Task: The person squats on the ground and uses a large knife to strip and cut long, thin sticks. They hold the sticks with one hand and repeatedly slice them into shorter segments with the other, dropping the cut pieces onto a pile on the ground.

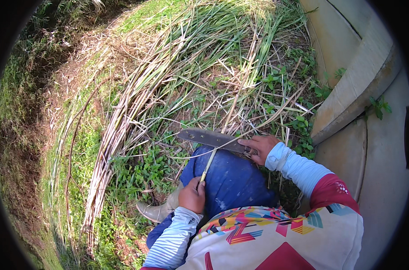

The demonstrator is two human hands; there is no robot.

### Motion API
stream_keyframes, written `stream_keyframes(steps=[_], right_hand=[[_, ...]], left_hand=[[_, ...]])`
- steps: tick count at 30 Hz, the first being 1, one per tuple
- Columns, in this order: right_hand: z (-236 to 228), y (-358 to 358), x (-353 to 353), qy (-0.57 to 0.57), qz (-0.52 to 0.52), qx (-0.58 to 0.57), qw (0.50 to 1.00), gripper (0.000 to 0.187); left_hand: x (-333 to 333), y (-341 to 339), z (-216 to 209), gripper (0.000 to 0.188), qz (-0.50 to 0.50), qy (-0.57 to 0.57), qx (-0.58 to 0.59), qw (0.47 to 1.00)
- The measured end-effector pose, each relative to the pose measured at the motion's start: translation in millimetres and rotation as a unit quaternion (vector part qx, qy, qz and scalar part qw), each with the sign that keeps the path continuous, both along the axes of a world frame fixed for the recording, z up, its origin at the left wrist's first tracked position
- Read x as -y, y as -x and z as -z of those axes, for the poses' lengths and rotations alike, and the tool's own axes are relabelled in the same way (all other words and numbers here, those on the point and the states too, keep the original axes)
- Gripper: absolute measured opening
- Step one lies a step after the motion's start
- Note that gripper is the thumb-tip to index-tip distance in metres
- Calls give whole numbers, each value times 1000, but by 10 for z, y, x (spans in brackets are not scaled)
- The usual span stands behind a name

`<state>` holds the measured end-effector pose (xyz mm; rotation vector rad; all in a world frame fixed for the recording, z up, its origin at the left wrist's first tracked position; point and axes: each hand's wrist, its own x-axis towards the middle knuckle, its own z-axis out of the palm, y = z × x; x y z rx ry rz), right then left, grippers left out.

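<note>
Cut, dry grass stalks (137,108) lie heaped on green weeds (146,166) ahead of the fingers, with a concrete ledge (357,81) off to their right.

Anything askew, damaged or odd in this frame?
Little stands out. The machete blade lies flat across the raised knee, held by the right hand, while the left hand pulls a pale stalk against it. Cut stalks lie scattered.

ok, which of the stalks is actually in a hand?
The pale stalk lying across the blue-trousered knee: the left hand grips its lower end, and the machete blade crosses it. The other stalks lie loose on the ground.
</note>
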<state>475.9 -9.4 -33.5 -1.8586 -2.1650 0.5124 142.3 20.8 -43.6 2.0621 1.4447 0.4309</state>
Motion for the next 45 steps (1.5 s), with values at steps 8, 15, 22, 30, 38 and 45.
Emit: stream_keyframes(steps=[8,15,22,30,38,45], right_hand=[[-137,217,95,-3,-95,-3,996,68],[278,-537,-236,-24,249,-87,964,66],[271,-165,-36,-36,131,-70,988,67],[189,82,-26,-34,64,-6,997,65],[255,-270,-103,-94,215,-78,969,64],[172,191,137,-113,-68,-1,991,63]], left_hand=[[68,92,-166,16,47,-99,-69,992],[109,400,-249,13,58,-14,0,998],[167,482,-307,15,9,32,8,999],[144,649,-302,18,1,76,12,997],[143,778,-370,24,0,238,53,970],[248,1041,-431,28,-91,484,178,852]])
